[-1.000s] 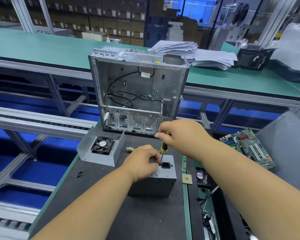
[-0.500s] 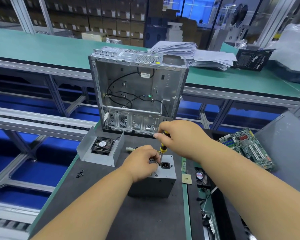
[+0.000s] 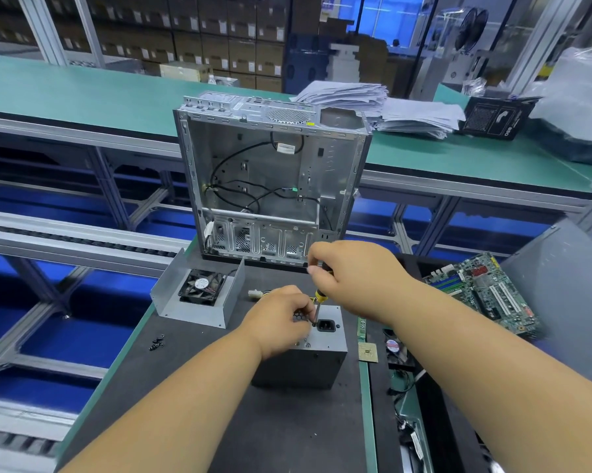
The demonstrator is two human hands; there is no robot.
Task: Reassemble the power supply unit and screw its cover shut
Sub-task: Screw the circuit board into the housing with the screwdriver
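The grey power supply unit (image 3: 308,365) stands on the dark mat, its socket face turned up. My right hand (image 3: 352,274) grips a yellow-and-black screwdriver (image 3: 318,303) held upright, the tip down on the unit's top face just left of the black power socket (image 3: 327,326). My left hand (image 3: 277,319) rests on the unit, fingers curled and pinching around the screwdriver shaft at the tip. The screw itself is hidden by my fingers. A separate grey metal cover with a black fan (image 3: 201,291) lies to the left.
An open computer case (image 3: 270,186) stands upright behind the unit. Several loose black screws (image 3: 157,343) lie on the mat at left. A green motherboard (image 3: 485,295), a CPU chip (image 3: 367,352) and a small fan (image 3: 395,348) lie to the right. A grey panel (image 3: 567,295) leans far right.
Both hands stay on the unit. My right hand has risen and turned slightly on the screwdriver handle; the unit has not moved.
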